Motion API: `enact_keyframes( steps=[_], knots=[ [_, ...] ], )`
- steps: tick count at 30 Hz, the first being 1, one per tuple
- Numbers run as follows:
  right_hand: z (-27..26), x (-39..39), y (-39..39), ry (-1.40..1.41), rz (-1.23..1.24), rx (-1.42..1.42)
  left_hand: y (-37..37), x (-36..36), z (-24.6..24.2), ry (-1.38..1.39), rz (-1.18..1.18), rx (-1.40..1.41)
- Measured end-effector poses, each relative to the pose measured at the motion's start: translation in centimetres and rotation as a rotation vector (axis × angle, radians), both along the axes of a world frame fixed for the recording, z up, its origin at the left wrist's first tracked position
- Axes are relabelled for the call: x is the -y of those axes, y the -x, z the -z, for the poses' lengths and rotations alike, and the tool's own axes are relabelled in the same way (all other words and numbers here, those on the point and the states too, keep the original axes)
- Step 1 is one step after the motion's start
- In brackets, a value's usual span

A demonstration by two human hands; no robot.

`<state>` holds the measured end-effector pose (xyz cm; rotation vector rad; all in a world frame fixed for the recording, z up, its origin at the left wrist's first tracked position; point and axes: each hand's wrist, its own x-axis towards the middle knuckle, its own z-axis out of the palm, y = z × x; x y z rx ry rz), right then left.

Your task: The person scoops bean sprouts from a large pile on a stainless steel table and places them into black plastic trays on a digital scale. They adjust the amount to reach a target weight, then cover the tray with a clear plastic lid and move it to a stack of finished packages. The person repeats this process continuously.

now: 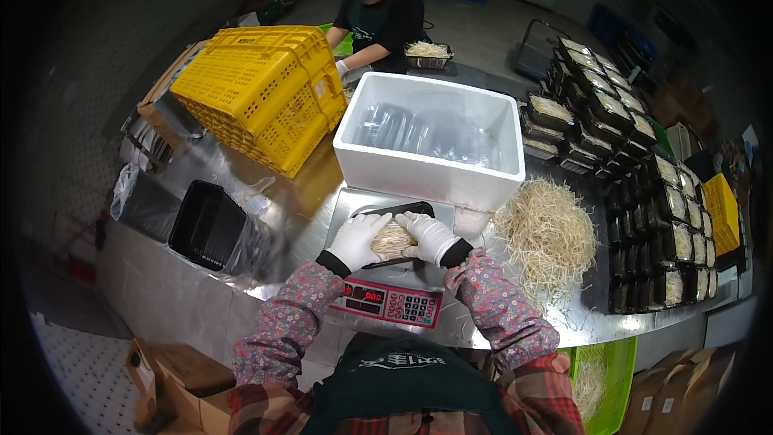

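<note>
A bundle of bean sprouts lies in a black plastic tray over the steel platform of a digital scale. My white-gloved left hand cups the sprouts from the left. From the right, my gloved right hand holds the same bundle, fingers curled over its top. The hands hide much of the tray, so whether it rests fully on the platform is hard to tell. Below them is the scale's red keypad panel with a lit display. To the right, a loose heap of bean sprouts lies on the steel table.
Beyond the scale stands a white foam box holding clear plastic lids. A yellow crate leans to its left. Black trays sit at left. Packed sprout trays are stacked at right. A co-worker stands opposite.
</note>
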<state>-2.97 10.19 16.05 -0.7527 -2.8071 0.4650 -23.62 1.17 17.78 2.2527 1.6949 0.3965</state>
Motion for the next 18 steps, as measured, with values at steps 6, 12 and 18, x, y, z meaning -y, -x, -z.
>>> enact_keyframes(
  steps=[6, 12, 18],
  knots=[
    [-3.6, 3.9, -2.2, 0.073, 0.052, -0.606, 2.3, 1.8, -1.6, -0.075, -0.043, 0.432],
    [2.3, 11.8, -0.2, 0.015, -0.274, -0.182, 1.3, 3.7, -1.2, -0.171, -0.176, 0.499],
    [4.7, 8.0, -14.0, -0.021, 0.299, -0.05, 2.4, 9.4, -0.3, -0.402, -0.238, 0.237]
  ],
)
